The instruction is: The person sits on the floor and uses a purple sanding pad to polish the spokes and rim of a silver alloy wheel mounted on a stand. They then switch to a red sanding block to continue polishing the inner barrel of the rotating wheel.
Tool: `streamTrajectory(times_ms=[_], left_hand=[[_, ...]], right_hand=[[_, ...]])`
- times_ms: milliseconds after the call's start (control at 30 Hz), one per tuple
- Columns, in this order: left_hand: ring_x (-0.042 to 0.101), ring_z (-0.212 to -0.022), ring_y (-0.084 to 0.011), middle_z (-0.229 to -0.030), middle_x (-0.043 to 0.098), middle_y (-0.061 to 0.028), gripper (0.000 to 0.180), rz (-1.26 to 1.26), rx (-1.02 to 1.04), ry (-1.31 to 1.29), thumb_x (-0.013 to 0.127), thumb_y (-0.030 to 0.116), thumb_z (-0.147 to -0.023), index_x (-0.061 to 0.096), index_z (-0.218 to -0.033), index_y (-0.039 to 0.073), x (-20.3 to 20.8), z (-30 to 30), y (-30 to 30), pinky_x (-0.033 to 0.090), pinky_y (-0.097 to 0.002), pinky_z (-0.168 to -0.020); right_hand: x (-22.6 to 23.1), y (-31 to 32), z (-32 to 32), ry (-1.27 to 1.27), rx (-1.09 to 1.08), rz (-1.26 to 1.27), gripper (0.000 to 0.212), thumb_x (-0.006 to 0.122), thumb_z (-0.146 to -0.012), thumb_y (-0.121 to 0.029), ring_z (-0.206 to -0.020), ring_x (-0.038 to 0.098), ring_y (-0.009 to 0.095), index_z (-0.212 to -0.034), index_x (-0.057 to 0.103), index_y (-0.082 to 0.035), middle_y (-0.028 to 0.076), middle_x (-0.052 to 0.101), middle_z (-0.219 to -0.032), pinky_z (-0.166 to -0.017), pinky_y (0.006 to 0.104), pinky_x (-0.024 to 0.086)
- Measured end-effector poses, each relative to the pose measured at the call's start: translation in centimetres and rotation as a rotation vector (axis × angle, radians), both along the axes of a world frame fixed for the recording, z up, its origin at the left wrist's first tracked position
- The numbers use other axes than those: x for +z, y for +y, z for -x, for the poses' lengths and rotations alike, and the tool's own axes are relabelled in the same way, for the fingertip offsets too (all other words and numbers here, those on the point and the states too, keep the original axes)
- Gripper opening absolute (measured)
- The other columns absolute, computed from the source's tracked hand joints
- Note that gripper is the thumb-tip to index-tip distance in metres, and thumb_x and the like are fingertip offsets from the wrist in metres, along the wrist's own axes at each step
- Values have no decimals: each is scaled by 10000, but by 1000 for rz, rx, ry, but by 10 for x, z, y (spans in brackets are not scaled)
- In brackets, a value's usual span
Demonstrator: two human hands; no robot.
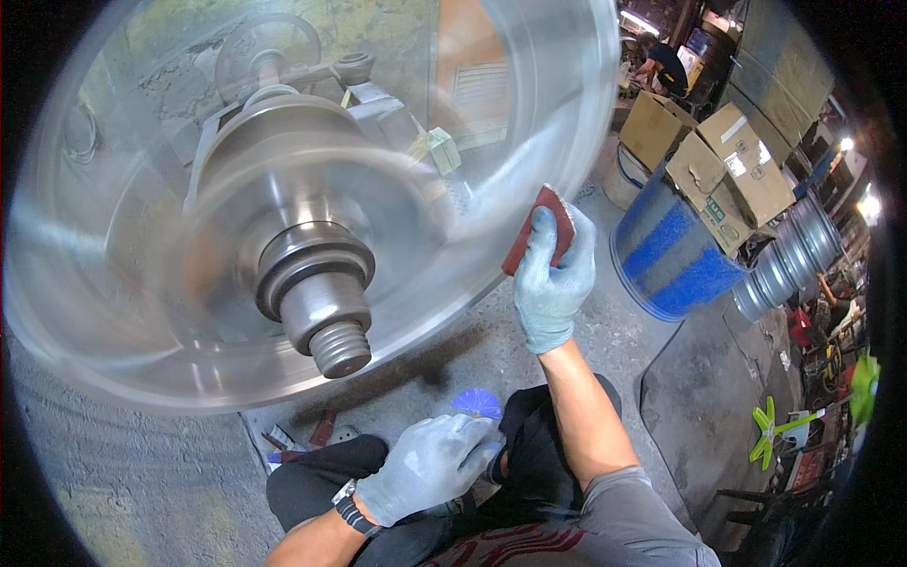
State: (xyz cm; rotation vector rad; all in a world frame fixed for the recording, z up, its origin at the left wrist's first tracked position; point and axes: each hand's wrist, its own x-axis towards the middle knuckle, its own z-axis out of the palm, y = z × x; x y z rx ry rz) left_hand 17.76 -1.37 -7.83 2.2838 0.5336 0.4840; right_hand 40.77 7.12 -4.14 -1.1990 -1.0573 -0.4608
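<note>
A large wheel rim (pixel 397 378) is blurred by spinning; it is mounted on a steel shaft with a threaded end (pixel 340 350). My right hand (pixel 556 293), in a grey glove, is closed round a folded piece of reddish-brown sandpaper (pixel 519 248). It holds the sandpaper close to the rim's right edge; whether they touch I cannot tell. My left hand (pixel 425 470), also gloved, is low over my lap with its thumb apart from the fingers and nothing visible in it. Just beyond its fingertips is a purple-blue disc (pixel 477 403).
To the right stands a blue drum (pixel 666 250) with open cardboard boxes (pixel 732 175) on top. Silver rims (pixel 794 253) are stacked beside it. A bright green fan (pixel 766 433) is farther right. Another reddish-brown piece (pixel 323 428) lies below the wheel. A person (pixel 667 68) works far back.
</note>
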Motion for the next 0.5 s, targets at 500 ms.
streamTrajectory(times_ms=[500], left_hand=[[739, -989, -379, -1097, 754, -202, 349, -103, 80, -58, 669, 321, -1034, 727, -1193, 16, -22, 0, -12, 591, -496, -866]], right_hand=[[2, -2, 14, 219, 267, 4, 188, 648, -1113, -147, -615, 576, 86, -1270, 679, -49, 17, 631, -830, -550, 267, 476]])
